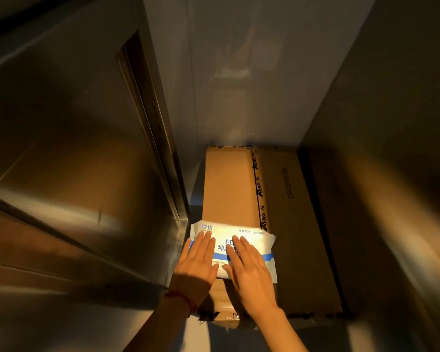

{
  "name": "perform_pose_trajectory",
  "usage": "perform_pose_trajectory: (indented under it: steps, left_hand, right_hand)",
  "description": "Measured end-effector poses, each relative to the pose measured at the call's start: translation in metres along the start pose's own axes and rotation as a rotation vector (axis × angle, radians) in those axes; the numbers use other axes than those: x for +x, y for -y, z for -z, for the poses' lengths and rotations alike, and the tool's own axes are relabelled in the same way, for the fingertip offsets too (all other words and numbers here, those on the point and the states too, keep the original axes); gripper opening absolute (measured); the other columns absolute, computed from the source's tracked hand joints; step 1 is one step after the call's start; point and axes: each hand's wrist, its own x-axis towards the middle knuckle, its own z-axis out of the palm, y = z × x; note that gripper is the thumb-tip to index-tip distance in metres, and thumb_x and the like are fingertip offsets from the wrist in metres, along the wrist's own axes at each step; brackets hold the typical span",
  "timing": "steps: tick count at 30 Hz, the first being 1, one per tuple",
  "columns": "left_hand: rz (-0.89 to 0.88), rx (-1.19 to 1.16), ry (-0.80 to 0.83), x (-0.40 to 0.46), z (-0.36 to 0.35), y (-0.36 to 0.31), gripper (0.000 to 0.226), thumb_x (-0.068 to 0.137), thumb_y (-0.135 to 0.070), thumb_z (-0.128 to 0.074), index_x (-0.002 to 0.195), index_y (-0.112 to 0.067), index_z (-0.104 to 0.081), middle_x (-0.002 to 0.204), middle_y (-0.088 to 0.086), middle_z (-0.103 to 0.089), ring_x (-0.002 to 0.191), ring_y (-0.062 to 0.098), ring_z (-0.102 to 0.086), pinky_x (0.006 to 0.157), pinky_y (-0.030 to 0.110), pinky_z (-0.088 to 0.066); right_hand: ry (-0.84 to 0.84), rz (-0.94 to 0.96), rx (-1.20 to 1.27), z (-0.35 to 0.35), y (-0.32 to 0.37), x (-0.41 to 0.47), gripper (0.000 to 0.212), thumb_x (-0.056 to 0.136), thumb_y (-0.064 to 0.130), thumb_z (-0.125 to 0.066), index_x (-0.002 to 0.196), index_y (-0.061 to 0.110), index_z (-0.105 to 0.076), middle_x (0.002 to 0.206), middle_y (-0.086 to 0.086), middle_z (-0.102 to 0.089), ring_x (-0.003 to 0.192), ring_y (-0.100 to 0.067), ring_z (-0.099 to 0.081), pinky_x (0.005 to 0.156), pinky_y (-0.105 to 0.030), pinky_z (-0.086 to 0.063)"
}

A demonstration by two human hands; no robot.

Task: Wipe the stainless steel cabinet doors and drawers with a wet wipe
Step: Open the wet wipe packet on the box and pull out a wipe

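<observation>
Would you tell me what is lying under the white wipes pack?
The wipes pack lies on a taped cardboard box. Both hands, left hand and right hand, rest flat on the pack, covering its label and the box beneath.

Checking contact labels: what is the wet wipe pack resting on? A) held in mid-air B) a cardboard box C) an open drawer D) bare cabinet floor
B: the wet wipe pack lies flat on the cardboard box, with the left hand and right hand laid on it, fingers straight.
</observation>
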Motion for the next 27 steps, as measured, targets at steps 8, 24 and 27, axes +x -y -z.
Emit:
perform_pose_trajectory:
  steps: [8,24,27]
  left_hand:
    - [0.054,-0.06,-0.08,-0.003,-0.02,0.007,0.069,0.03,-0.022,-0.096,0.088,0.006,-0.072,0.092,0.021,-0.071,0.08,0.033,-0.07,0.062,0.048,-0.054]
    - [-0.017,-0.01,-0.127,-0.004,-0.028,0.015,0.07,0.03,-0.03,-0.096,0.087,0.004,-0.073,0.094,0.02,-0.071,0.081,0.03,-0.071,0.064,0.044,-0.056]
    - [-0.014,-0.029,-0.113,-0.005,-0.03,0.015,0.071,0.031,-0.028,-0.096,0.089,0.005,-0.073,0.095,0.02,-0.071,0.082,0.031,-0.07,0.063,0.046,-0.057]
  right_hand:
    - [-0.007,0.073,-0.051,-0.007,0.006,-0.001,0.082,0.021,0.018,-0.098,0.099,0.01,-0.074,0.107,-0.008,-0.07,0.097,-0.024,-0.067,0.067,-0.034,-0.058]
    - [-0.003,0.032,-0.061,-0.015,0.01,0.0,0.082,0.018,0.019,-0.097,0.096,0.007,-0.075,0.104,-0.011,-0.071,0.094,-0.026,-0.068,0.068,-0.035,-0.056]
    - [-0.033,0.043,-0.058,-0.015,0.01,0.001,0.079,0.02,0.018,-0.097,0.095,0.006,-0.075,0.103,-0.011,-0.071,0.093,-0.026,-0.069,0.07,-0.035,-0.055]
